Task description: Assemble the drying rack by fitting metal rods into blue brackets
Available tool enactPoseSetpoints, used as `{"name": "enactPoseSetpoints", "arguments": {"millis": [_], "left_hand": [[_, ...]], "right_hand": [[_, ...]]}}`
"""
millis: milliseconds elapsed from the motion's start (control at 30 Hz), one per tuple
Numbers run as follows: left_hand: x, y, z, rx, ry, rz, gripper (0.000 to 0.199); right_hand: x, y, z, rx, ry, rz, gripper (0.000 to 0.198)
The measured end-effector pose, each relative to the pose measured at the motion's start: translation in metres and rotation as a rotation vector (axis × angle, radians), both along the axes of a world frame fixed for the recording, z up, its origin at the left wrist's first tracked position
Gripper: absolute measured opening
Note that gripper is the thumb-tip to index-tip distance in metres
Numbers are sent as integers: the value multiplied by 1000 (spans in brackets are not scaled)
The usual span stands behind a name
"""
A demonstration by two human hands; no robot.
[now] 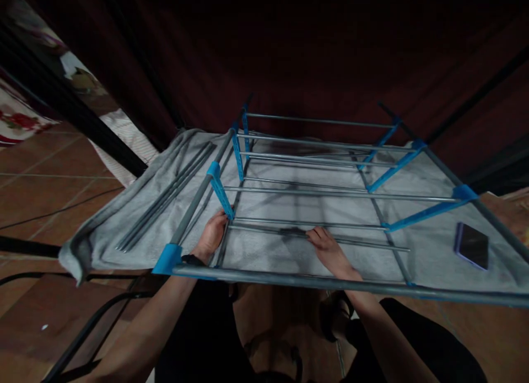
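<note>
Rack (314,193) looks mostly together mid-frame, right hand (326,252) pinching a rod (372,244) with its right end free, left hand (212,234) by a blue strut (222,195) (can't tell if gripping), spare rods (165,196) at left still unfitted.

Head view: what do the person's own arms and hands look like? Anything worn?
Left hand and right hand are both ungloved. Forearms are bare where they show. A dark band circles the left wrist, too dim to tell watch from bracelet; none shows on the right.
</note>
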State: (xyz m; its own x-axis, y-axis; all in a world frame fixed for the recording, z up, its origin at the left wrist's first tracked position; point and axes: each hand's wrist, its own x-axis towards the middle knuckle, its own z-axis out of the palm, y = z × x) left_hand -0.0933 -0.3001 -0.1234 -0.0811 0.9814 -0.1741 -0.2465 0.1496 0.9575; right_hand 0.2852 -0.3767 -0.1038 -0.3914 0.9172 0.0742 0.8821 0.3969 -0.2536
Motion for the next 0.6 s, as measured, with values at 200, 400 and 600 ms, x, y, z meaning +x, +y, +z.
{"name": "enactPoseSetpoints", "arguments": {"millis": [200, 400, 600], "left_hand": [[-3, 1, 0, -30, -91, 50, 40], [2, 0, 2, 12, -197, 20, 27], [-16, -8, 18, 101, -221, 251, 24]], "right_hand": [[-10, 5, -13, -10, 26, 43, 38], [3, -32, 2, 19, -12, 87, 39], [17, -93, 30, 169, -31, 86, 47]]}}
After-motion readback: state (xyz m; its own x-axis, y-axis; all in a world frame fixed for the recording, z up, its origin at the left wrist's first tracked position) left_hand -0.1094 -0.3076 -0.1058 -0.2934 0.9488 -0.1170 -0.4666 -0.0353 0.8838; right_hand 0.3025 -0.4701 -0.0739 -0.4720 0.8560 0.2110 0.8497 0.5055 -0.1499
